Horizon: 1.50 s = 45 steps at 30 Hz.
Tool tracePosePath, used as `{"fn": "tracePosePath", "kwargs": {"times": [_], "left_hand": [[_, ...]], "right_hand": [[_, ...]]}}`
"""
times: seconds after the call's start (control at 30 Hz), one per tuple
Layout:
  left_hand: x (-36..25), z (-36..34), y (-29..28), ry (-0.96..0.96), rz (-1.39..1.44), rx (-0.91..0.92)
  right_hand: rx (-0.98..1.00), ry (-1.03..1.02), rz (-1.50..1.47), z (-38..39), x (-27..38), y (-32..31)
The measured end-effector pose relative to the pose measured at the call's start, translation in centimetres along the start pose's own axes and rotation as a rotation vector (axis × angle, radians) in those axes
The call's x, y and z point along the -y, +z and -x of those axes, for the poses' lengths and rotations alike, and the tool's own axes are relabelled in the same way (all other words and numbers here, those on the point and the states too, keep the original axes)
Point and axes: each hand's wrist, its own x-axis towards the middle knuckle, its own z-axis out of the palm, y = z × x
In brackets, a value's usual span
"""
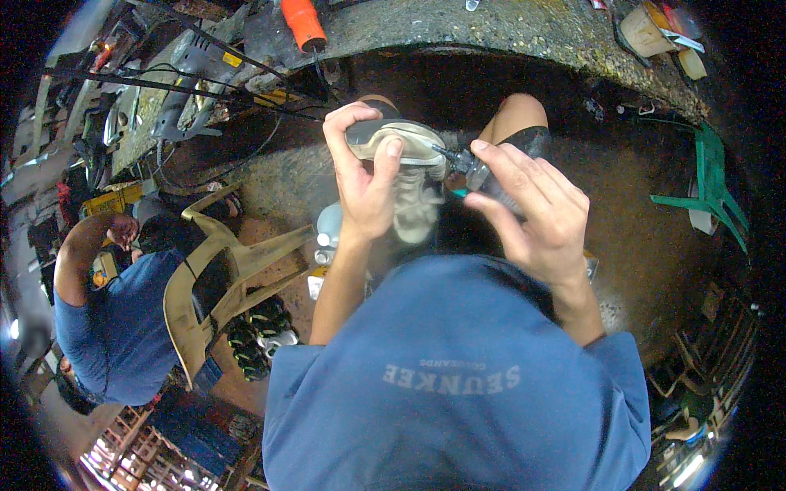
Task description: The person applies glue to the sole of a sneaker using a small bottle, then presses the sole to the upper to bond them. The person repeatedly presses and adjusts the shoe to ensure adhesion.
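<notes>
A cream-coloured shoe [413, 204] with a pale, dark-topped sole is held sole-up over my lap, its lower part pale and laced. My left hand [364, 180] is closed round the sole end, thumb pressed on its side. My right hand [532, 204] grips a small clear bottle [473, 170] between bent fingers. The bottle's dark narrow nozzle meets or nearly meets the sole's edge at the right end. A small teal thing shows under the bottle, too hidden to name.
A worn workbench [458, 33] curves ahead, bearing an orange cylinder [303, 23], tools and a bucket [645, 31]. On the left, a co-worker [115, 327] sits by a beige plastic chair [209, 270] and several sandals. A green plastic object [708, 176] stands right. Another person [696, 409] is at lower right.
</notes>
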Motion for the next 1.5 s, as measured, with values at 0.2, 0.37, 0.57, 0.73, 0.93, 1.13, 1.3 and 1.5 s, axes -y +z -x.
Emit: {"fn": "tracePosePath", "kwargs": {"times": [0.2, 0.37, 0.57, 0.73, 0.93, 1.13, 1.3, 1.5], "left_hand": [[0.0, 0.0, 0.1, -0.006, 0.004, 0.002], [-0.1, 0.0, 0.1, 0.001, 0.01, 0.001], [-0.1, 0.0, 0.2, -0.001, 0.018, -0.001], [-0.1, 0.0, 0.2, -0.006, 0.003, -0.006], [-0.2, -0.2, 0.1, -0.015, -0.027, -0.015], [-0.7, -0.2, 0.1, -0.076, 0.046, -0.042], [-1.0, -0.8, -0.1, -0.134, 0.093, -0.151], [-1.8, -0.8, -0.2, -0.154, 0.123, -0.195]], "right_hand": [[-0.001, -0.007, 0.006, -0.1, -0.1, -0.1], [-0.005, -0.001, 0.014, -0.1, 0.0, -0.1], [-0.02, -0.007, 0.005, -0.1, 0.0, -0.1], [-0.006, 0.008, -0.017, 0.1, -0.3, 0.0], [-0.02, 0.048, -0.1, 0.4, -1.4, 0.5], [0.032, 0.325, -0.451, 1.6, -2.9, 2.0], [-0.015, 0.468, -0.749, 1.7, -5.8, 4.4], [-0.406, 0.538, -0.926, -4.6, -12.7, 6.2]]}}
